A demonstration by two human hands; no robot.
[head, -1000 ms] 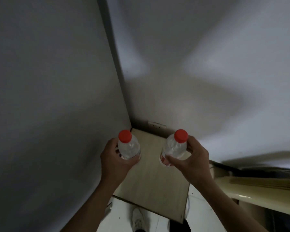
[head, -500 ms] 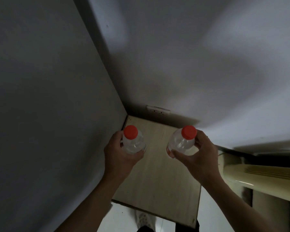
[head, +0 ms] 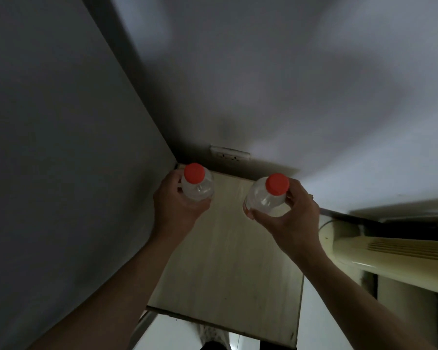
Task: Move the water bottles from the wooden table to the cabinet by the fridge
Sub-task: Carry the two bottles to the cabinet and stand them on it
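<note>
Each hand grips a red-capped bottle above the cabinet top (head: 225, 261): left hand (head: 173, 210) with left bottle (head: 197, 189) near the far left corner, right hand (head: 292, 218) with right bottle (head: 266, 200). Lower both upright, bases flat, apart, before letting go.

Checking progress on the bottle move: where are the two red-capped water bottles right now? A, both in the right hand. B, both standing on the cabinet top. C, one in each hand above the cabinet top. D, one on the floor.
C: the left hand grips one water bottle, the right hand the other, over the wooden cabinet top.
</note>
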